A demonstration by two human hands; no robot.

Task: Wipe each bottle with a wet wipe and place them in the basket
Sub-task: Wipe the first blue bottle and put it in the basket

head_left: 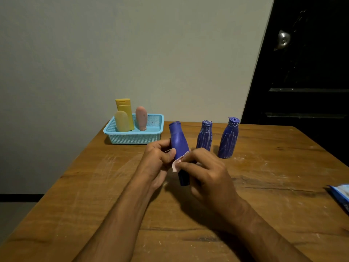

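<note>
Right hand (pixel 205 173) pinches wipe (pixel 177 164) against blue bottle (pixel 179 144); left hand (pixel 158 157) grip clamped round bottle.

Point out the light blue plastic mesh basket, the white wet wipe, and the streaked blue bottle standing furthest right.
Light blue plastic mesh basket (pixel 135 138): head view, front wall.
White wet wipe (pixel 177 165): head view, exposed corner between the hands.
Streaked blue bottle furthest right (pixel 228 140): head view, middle of its body.
</note>
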